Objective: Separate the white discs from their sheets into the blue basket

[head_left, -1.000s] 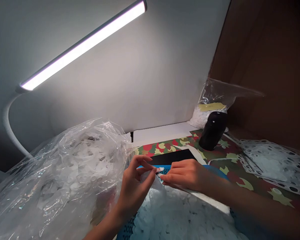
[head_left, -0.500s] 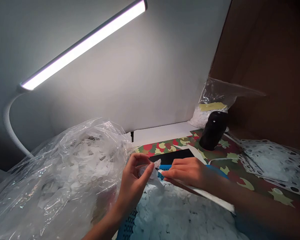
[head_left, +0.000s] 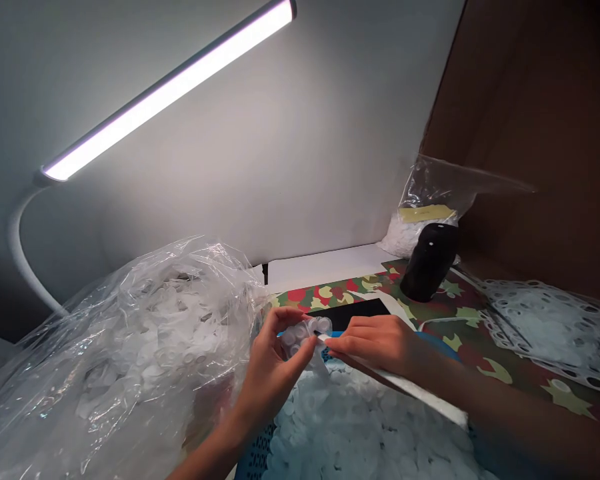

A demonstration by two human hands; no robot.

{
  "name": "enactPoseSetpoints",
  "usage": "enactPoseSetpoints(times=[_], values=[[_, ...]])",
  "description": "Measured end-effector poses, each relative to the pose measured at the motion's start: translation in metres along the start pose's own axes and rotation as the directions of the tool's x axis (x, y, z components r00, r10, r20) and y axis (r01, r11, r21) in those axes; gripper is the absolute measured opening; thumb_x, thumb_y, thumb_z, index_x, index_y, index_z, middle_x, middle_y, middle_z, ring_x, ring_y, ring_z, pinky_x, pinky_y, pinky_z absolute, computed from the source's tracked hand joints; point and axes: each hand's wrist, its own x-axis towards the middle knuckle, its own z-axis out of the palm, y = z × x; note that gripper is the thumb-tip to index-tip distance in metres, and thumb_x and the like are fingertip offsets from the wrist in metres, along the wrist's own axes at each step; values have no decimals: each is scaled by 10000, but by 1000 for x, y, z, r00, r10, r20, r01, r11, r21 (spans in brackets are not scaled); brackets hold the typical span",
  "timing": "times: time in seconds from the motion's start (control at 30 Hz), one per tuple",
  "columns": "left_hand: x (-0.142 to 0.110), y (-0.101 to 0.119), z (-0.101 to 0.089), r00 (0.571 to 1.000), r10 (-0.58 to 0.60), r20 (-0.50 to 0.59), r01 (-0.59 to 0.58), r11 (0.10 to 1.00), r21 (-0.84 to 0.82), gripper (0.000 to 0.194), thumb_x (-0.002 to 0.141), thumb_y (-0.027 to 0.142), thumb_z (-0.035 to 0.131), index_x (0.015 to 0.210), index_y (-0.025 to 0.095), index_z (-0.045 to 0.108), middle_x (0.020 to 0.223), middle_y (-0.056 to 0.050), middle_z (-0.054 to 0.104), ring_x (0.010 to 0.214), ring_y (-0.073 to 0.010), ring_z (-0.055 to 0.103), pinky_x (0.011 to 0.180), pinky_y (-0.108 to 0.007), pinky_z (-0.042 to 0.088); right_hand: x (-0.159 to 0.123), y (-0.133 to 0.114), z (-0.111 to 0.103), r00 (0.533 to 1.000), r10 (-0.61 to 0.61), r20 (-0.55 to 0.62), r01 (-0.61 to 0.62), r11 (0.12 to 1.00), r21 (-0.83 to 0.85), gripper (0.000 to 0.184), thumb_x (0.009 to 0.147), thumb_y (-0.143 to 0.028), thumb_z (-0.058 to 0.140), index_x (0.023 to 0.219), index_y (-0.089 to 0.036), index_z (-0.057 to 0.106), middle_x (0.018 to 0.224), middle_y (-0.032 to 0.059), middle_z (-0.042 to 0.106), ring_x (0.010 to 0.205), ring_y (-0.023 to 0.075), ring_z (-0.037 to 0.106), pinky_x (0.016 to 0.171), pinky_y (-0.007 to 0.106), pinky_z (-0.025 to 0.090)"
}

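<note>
My left hand is closed on a translucent plastic piece with several round, cup-like ends, pinched between thumb and fingers. Close by, my right hand grips a thin tool with a white end and a small dark tip. That tip touches or nearly touches the piece at my left thumb; the tool's kind is not clear. Both hands are over a blue perforated basket heaped with small translucent plastic pieces. A pale strip lies under my right wrist.
A big clear bag of whitish plastic parts fills the left side. A lit bar lamp hangs above. Behind stand a black canister and a bag with a yellow label. At right lie flat plastic frames with round holes.
The piece in my left hand has turned, so its round ends now face me. My right hand has shifted slightly to the right, with the tool still at the piece.
</note>
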Motion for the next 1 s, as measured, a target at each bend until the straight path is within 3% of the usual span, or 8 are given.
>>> enactPoseSetpoints(times=[0.1, 0.2, 0.3, 0.43, 0.53, 0.77, 1.0], values=[[-1, 0, 0, 1000, -19, 15, 19, 999, -26, 271, 797, 280, 627, 1048, 234, 536, 1053, -34, 608, 961, -167, 581, 682, -200, 476, 5, -2, -2, 994, -102, -46, 94, 983, -158, 107, 894, -176, 535, 929, -177, 637, 574, -31, 611, 534, 91, 535, 533, 202, 413], [0, 0, -1, 996, -45, 73, 53, 992, -117, 319, 838, 290, 574, 1149, 249, 512, 1088, -40, 614, 851, -154, 618, 623, -205, 485, 9, -4, -3, 990, -104, -99, 87, 982, -165, 102, 892, -168, 542, 913, -169, 642, 556, -42, 599, 521, 73, 547, 522, 172, 417], [1, -1, -1, 992, -59, 113, 70, 994, -89, 271, 867, 270, 525, 1132, 235, 572, 995, -27, 653, 764, -136, 622, 583, -196, 467, 10, -4, -5, 989, -87, -116, 72, 989, -130, 104, 888, -168, 548, 906, -165, 651, 559, -39, 597, 520, 71, 552, 510, 163, 420], [2, -1, -2, 995, -6, 103, 10, 999, -39, 187, 862, 220, 527, 984, 226, 669, 1022, -16, 658, 957, -151, 596, 759, -204, 468, 10, -3, -4, 988, -88, -126, 73, 990, -117, 96, 880, -175, 561, 905, -169, 653, 583, -33, 621, 527, 76, 564, 516, 167, 432], [2, 1, -2, 996, 37, 80, -38, 999, 11, 201, 831, 220, 584, 1016, 250, 659, 1105, -8, 625, 1083, -161, 543, 811, -199, 457, 9, -2, -2, 985, -107, -135, 87, 986, -145, 84, 872, -179, 569, 886, -179, 652, 582, -36, 621, 517, 73, 560, 513, 168, 430], [1, 0, -4, 996, 83, 34, -84, 995, 49, 192, 828, 222, 598, 1008, 265, 650, 1099, 0, 609, 1048, -148, 555, 828, -211, 462, 11, -7, -7, 987, -89, -137, 77, 993, -93, 67, 869, -188, 573, 882, -178, 638, 571, -38, 573, 501, 67, 532, 495, 167, 408], [1, 1, -4, 992, 112, 65, -118, 988, 97, 243, 821, 200, 602, 1050, 273, 637, 1123, -6, 603, 1076, -155, 545, 856, -230, 467, 13, -10, -12, 993, -58, -104, 53, 998, -45, 89, 884, -191, 552, 898, -177, 639, 577, -30, 577, 517, 76, 535, 509, 175, 412]])
